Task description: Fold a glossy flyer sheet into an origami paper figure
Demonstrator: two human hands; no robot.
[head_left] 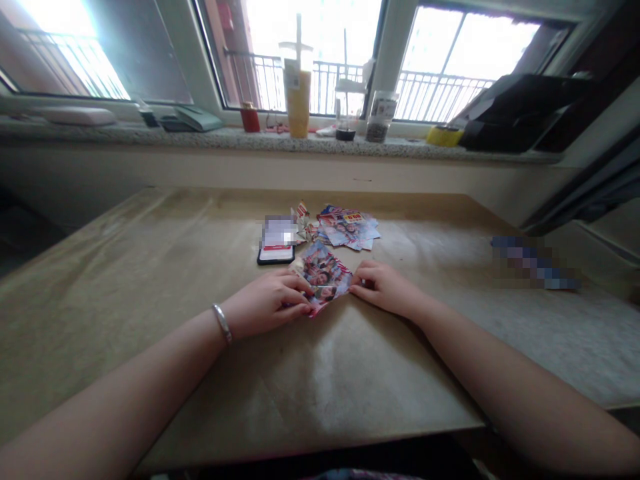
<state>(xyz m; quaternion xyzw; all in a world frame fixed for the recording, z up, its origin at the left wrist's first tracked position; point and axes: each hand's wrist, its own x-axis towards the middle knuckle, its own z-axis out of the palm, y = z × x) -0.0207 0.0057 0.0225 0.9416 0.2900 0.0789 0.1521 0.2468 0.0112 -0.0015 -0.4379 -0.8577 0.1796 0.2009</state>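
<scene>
A wide beige desk point(165, 280) with a patchy sheen carries a smartphone point(277, 253) with its screen lit, some crumpled printed paper point(303, 228) just beside it to the right, and next to that a fanned-out pile of colourful picture sheets point(347, 228). In front of these, a creased picture sheet point(320, 272) rests at the middle of the desk, between the left hand point(273, 297) and the right hand point(384, 287). Well apart, toward the right end, lies a long bluish strip point(535, 262), too blurred to identify.
</scene>
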